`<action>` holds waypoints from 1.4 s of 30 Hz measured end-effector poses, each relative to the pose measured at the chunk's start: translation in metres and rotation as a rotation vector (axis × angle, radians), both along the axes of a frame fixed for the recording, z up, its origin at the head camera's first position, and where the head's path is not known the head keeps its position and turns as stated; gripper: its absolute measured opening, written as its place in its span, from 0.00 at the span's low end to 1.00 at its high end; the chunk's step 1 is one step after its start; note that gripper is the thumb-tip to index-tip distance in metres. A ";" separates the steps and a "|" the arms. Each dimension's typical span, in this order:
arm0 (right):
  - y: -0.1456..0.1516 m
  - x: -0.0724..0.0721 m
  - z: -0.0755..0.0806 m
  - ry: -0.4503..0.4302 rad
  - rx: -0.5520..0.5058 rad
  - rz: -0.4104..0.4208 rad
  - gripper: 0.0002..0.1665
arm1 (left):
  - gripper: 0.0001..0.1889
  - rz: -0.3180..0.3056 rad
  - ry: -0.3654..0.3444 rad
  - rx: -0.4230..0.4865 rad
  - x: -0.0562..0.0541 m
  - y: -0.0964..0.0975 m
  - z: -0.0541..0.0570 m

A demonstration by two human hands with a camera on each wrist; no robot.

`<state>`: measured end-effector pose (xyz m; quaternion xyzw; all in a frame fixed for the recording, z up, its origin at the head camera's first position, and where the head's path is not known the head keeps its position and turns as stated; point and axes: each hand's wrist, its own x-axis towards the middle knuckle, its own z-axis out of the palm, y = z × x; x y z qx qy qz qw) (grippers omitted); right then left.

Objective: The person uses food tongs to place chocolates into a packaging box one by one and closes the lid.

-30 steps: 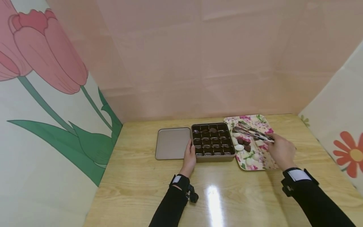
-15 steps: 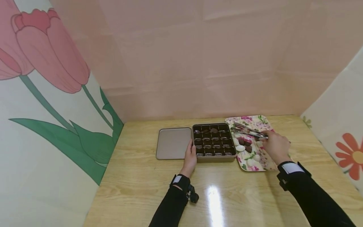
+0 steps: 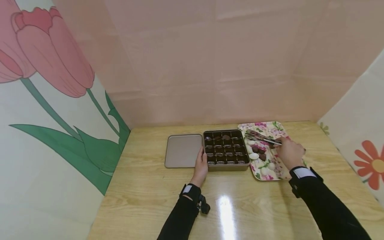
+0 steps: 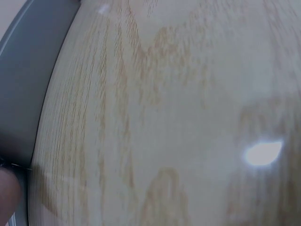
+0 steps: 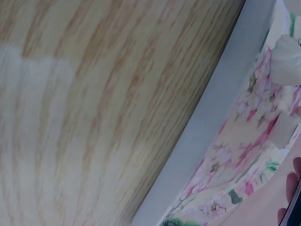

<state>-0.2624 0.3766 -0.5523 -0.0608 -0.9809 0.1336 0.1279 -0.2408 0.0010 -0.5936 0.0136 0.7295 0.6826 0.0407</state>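
In the head view, a square tin (image 3: 228,168) holds a dark tray divided into small compartments, a few dark chocolates (image 3: 226,137) in its far row. My left hand (image 3: 200,170) rests against the tin's left side, fingers extended along it. My right hand (image 3: 290,152) grips metal tongs (image 3: 264,137), their tips over the left part of a floral tray (image 3: 267,176). Dark chocolates (image 3: 262,156) and white chocolates (image 3: 253,156) lie on that tray near its left edge. In the right wrist view a white shell-shaped chocolate (image 5: 286,61) shows, with fingertips (image 5: 291,186) at the edge.
A flat metal lid (image 3: 183,151) lies left of the tin, right beside it. Everything stands on a wood-grain table (image 3: 144,200), near the pink backdrop (image 3: 180,66) at its far edge. The floral tray sits close along the tin's right side.
My right hand has moved a little left with the tongs, and the tongs' arms look closer together than a second ago. My left hand has stayed at the tin.
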 end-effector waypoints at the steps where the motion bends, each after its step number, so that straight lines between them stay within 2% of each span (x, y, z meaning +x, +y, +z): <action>1: 0.000 0.001 -0.001 -0.004 -0.001 -0.006 0.16 | 0.28 -0.001 -0.002 0.001 0.000 0.000 0.000; 12: -0.004 0.003 0.002 0.003 0.043 -0.038 0.16 | 0.28 0.003 -0.002 0.005 0.001 0.001 0.000; 24: 0.010 0.010 -0.006 0.086 -0.022 -0.019 0.15 | 0.28 0.015 -0.014 -0.005 0.003 0.002 0.005; 33: 0.008 0.017 0.003 0.047 -0.028 -0.025 0.17 | 0.29 0.004 -0.015 -0.016 0.006 0.001 0.008; 42: 0.000 0.023 0.011 0.167 -0.083 -0.050 0.16 | 0.28 0.007 0.000 -0.027 0.005 0.000 0.008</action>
